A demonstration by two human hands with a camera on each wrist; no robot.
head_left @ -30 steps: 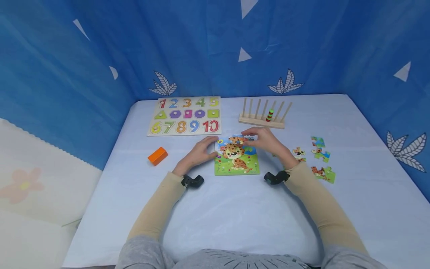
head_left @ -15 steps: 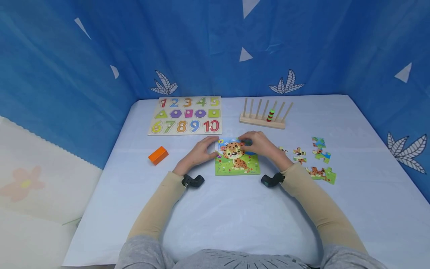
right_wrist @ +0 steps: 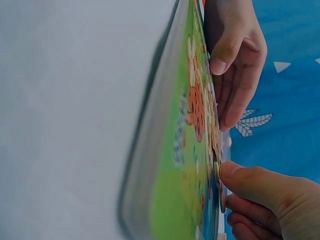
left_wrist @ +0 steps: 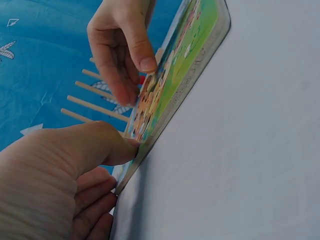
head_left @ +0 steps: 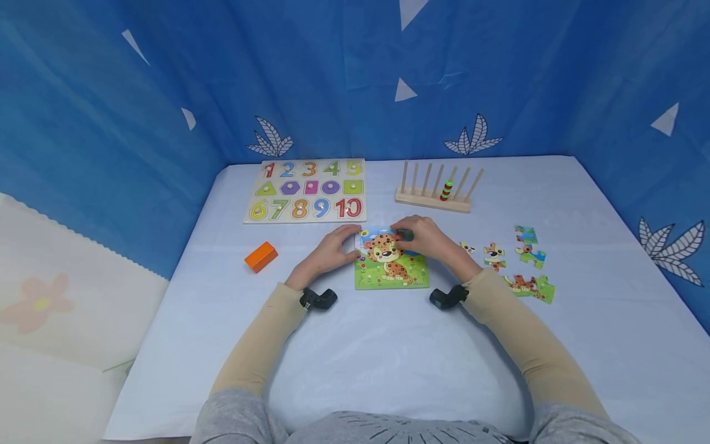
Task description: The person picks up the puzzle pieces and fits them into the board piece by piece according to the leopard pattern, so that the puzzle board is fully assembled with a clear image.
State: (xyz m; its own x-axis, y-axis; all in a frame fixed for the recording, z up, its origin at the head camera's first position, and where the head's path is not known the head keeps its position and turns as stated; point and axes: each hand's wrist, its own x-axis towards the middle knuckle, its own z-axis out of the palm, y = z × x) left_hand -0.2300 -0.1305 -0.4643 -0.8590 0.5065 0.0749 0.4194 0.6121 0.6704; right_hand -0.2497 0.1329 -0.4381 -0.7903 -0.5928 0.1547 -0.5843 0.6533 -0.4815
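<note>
A square puzzle board with a spotted leopard cub picture lies in front of the body. My left hand grips the board's left edge, thumb on the near side and fingertips at the far left corner. In the left wrist view, that thumb lies against the rim. My right hand is over the board's far right part. Between its thumb and fingers it pinches a thin jigsaw piece, tilted slightly above the board surface in the right wrist view. In the head view, the fingers hide part of this piece.
Several loose jigsaw pieces lie to the right. Behind stand a number-and-shape board and a wooden peg rack with red and green beads on one peg. An orange block sits at left. A blue curtain borders the table.
My right hand has moved left and slightly nearer, bringing the spotted jigsaw piece down close over the cub's head. My left hand stays on the board's edge.
</note>
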